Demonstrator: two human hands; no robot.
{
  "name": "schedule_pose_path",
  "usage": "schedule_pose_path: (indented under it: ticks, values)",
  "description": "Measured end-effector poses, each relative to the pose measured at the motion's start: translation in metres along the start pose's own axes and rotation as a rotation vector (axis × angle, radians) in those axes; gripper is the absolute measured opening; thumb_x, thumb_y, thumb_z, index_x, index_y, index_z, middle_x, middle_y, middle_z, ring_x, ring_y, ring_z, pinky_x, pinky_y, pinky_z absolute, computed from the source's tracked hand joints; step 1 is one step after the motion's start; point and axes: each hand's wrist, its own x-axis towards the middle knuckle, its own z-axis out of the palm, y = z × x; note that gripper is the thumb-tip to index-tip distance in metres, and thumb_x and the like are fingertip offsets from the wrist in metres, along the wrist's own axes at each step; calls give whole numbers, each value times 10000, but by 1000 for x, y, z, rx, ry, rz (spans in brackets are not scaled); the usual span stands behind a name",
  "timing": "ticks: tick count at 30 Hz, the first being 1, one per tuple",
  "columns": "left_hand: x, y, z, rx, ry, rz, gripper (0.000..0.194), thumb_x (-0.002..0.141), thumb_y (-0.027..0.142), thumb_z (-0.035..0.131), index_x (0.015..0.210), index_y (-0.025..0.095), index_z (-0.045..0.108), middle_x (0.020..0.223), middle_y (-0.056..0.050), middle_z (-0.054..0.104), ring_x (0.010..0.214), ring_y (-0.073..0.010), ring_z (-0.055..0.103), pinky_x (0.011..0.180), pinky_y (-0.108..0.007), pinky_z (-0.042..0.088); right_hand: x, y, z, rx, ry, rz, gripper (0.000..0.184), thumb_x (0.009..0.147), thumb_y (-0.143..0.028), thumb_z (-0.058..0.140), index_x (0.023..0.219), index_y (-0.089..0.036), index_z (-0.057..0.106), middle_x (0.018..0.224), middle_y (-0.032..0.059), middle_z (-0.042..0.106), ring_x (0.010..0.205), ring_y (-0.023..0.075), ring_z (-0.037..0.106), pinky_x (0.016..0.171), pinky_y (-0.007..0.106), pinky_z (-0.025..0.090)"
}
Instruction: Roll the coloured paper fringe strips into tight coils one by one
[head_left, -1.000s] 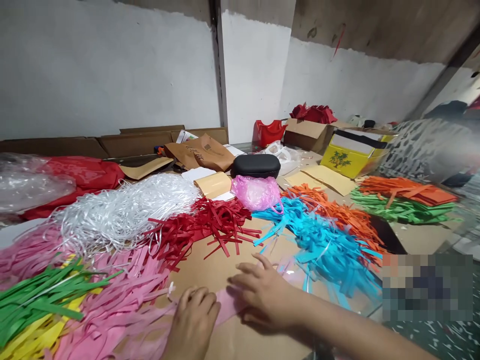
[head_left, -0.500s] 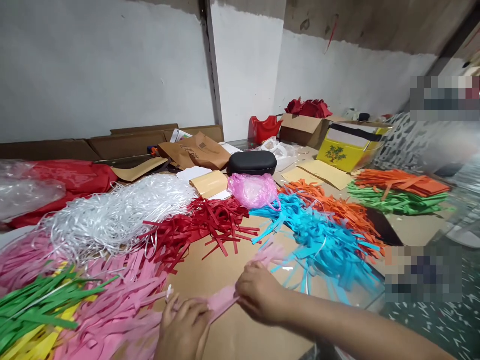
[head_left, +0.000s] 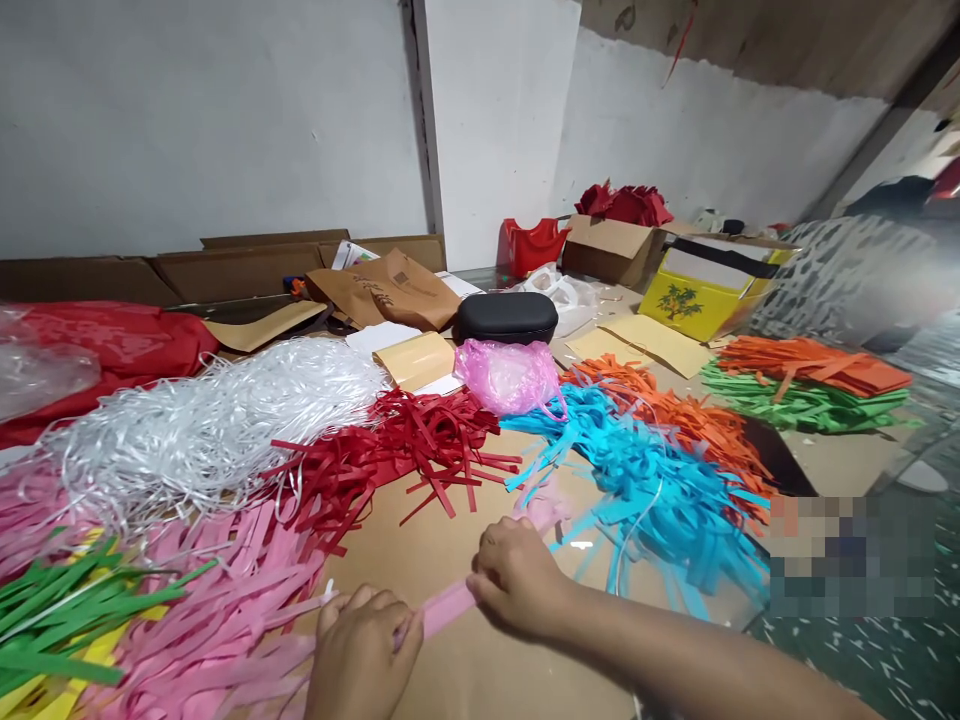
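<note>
A pink fabric strip (head_left: 448, 612) is stretched between my two hands, above brown cardboard (head_left: 517, 660). My left hand (head_left: 367, 645) is closed round its near part, with a small white tip poking up beside the fingers. My right hand (head_left: 517, 575) grips it farther along, and a pink end (head_left: 546, 508) sticks out past the knuckles. Left of my left hand lies a heap of pink strips (head_left: 225, 600). Dark red strips (head_left: 420, 440) lie beyond my hands, and blue strips (head_left: 637, 480) spread out to the right of my right hand.
White ribbon (head_left: 225, 420) is heaped at the left, with green strips (head_left: 67, 610) nearer. A pink plastic bag (head_left: 510, 378) and a black case (head_left: 506, 318) sit mid-table. Orange strips (head_left: 675, 420) and a yellow box (head_left: 697, 290) are right. A person in patterned clothing (head_left: 832, 275) is far right.
Both hands keep their hold on the pink strip. My left hand has turned slightly, its fingers curling tighter round the strip. The view has shifted a little.
</note>
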Motion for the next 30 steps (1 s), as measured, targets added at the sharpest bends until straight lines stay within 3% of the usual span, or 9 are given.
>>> schedule_pose_path:
  ticks: [4,7,10,15,18,20,23,25,30]
  values:
    - [-2,-5,5,22,177,66,192,918,269,532,830,242,701,813,-6,718,841,-227,662,823,-423,376,-7,4,-1,55,106,-23,141,875,-300,714,963,-194,685,1015,72,701,958,239,603,826,381,391]
    - [-5,-5,4,91,332,295,284,865,134,543,931,349,716,885,40,722,889,-215,644,911,-452,355,-14,11,-8,-16,166,-344,219,927,-343,684,1118,-239,663,1297,79,667,1235,287,541,1027,484,350]
    - [-8,5,1,176,433,416,260,796,121,572,899,297,734,864,19,741,933,-253,636,1041,-517,298,-14,19,-16,-164,168,-523,172,1020,-258,544,1130,-243,675,1339,52,680,1347,273,479,1159,545,216]
    - [-5,24,4,270,452,383,184,849,176,556,839,183,740,821,-62,739,946,-286,635,1064,-540,309,-2,19,-30,-51,63,-429,82,947,-279,647,943,-239,719,1187,12,747,1234,259,545,1125,504,276]
    - [-3,24,5,245,442,350,219,855,111,537,818,200,734,792,-30,730,904,-264,646,1041,-520,323,-1,7,-27,-55,101,-411,176,923,-328,672,1070,-240,713,1230,49,719,1224,274,526,1083,493,299]
    - [-4,17,5,235,437,347,241,872,97,526,822,211,733,787,-9,731,886,-254,654,1032,-514,316,-3,1,-17,-152,162,-465,222,982,-332,601,1154,-224,689,1221,82,711,1209,278,517,1092,525,256]
    - [-8,-1,5,176,421,411,198,893,139,583,868,273,728,795,66,740,854,-207,667,1016,-462,288,-4,6,-3,-210,143,-451,224,1036,-250,512,982,-219,727,963,53,752,1018,237,569,993,483,296]
    - [-10,-14,8,85,411,415,126,886,212,664,889,321,725,817,113,749,851,-173,680,974,-414,280,-3,16,0,-92,101,-360,198,1012,-308,596,901,-238,745,908,20,757,947,214,582,907,432,316]
    - [-9,-25,16,-149,243,162,121,921,357,649,851,334,746,878,85,766,920,-190,687,917,-395,302,-1,33,-4,104,85,-217,135,900,-363,772,871,-231,769,954,11,738,957,190,611,857,363,333]
